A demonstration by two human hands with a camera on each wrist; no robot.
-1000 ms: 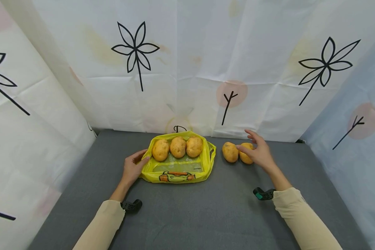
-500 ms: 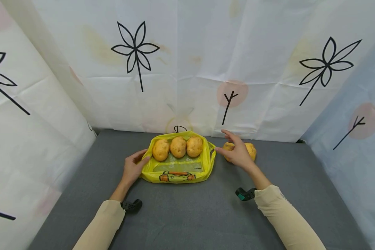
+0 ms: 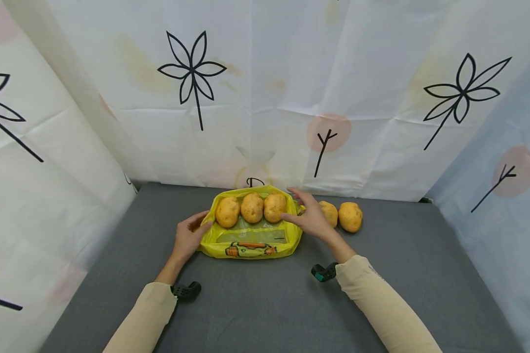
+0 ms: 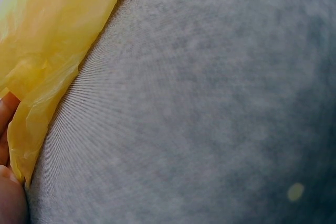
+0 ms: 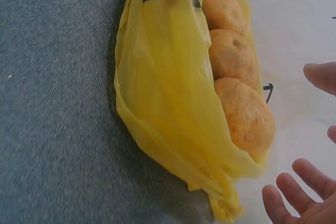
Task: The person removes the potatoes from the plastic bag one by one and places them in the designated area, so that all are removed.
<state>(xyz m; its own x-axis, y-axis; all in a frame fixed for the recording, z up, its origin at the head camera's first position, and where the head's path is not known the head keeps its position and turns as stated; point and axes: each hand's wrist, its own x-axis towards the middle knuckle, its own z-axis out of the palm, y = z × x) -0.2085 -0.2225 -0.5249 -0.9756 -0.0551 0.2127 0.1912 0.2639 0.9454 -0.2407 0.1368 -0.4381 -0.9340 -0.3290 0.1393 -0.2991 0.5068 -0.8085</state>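
Note:
A yellow plastic bag lies opened on the grey table, with three potatoes in a row along its far side. At its left edge my left hand pinches the rim between thumb and fingers; the left wrist view shows fingertips against the yellow plastic. Over the bag's right edge, by the rightmost potato, hovers my right hand, fingers spread and holding nothing. Right of that hand are two more potatoes, the nearer one partly hidden behind it.
The grey table runs up to a white patterned cloth hanging behind the bag, with more cloth at the left and right sides. A dark band with a small device sits on each wrist.
My right hand has moved left from above the two loose potatoes to the bag's right edge, uncovering the far right potato. My left hand has stayed on the bag's rim.

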